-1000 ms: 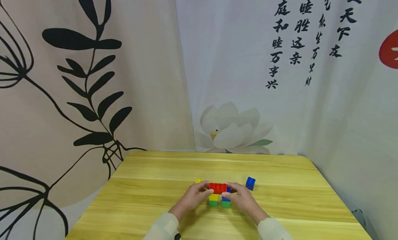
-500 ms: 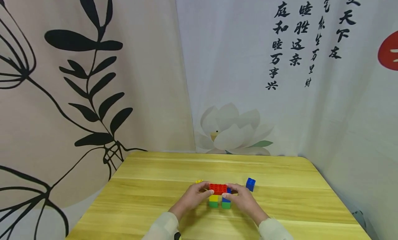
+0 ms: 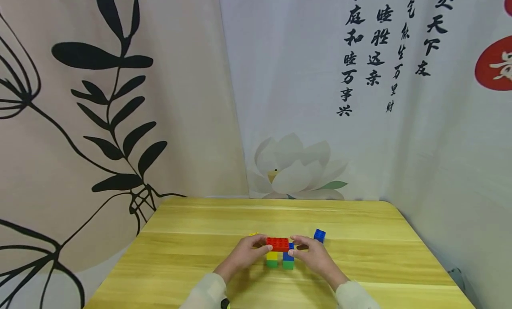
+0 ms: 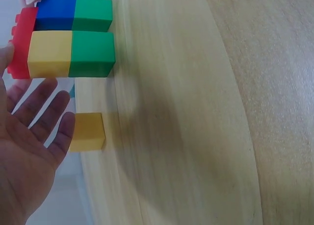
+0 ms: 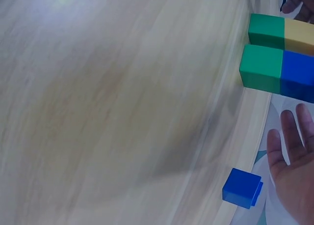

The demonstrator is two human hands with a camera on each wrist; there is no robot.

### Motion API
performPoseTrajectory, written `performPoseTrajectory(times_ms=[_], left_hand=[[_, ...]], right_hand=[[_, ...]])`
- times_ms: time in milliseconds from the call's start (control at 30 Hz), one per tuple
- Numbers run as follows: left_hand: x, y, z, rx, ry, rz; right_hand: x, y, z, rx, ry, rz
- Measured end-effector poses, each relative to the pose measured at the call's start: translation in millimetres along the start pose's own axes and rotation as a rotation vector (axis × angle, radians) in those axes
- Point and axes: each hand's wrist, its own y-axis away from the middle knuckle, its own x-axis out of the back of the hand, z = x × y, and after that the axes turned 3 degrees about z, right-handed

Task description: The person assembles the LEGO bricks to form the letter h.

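A red brick (image 3: 278,244) lies across two short columns in the head view. The left column has a yellow brick (image 3: 272,256) on a green brick (image 3: 272,264); the right has a blue brick (image 3: 288,256) on another green brick (image 3: 288,265). My left hand (image 3: 245,254) pinches the red brick's left end between thumb and fingers. Beside the right end is my right hand (image 3: 314,254), its fingers relaxed and slightly apart from the red brick. In the right wrist view, a gap shows between my fingers (image 5: 293,137) and the blue brick.
A loose blue brick (image 3: 319,235) sits on the wooden table (image 3: 360,246) behind my right hand. Beyond my left hand is a loose yellow brick, mostly hidden in the head view and plainer in the left wrist view (image 4: 88,132). A printed curtain (image 3: 200,100) hangs behind the table.
My right thumb and fingers have come away from the red brick's right end, a little to the right. My left hand keeps its hold, and the head view has shifted slightly.
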Motion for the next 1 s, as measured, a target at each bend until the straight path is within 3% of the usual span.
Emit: performPoseTrajectory(times_ms=[267, 467, 800, 1000], left_hand=[[9.4, 0.3, -1.5, 0.008, -0.008, 0.027], [22.3, 1.2, -4.4, -0.028, -0.013, 0.058], [40.9, -1.9, -14.9, 0.037, 0.013, 0.156], [44.4, -2.7, -26.4, 0.07, 0.036, 0.208]], right_hand=[[1.0, 2.5, 5.0, 0.014, 0.013, 0.02], [1.3, 4.5, 6.5, 0.015, -0.002, 0.026], [-2.2, 4.9, 7.9, 0.018, -0.06, 0.025], [-4.0, 3.9, 9.2, 0.031, -0.072, 0.036]])
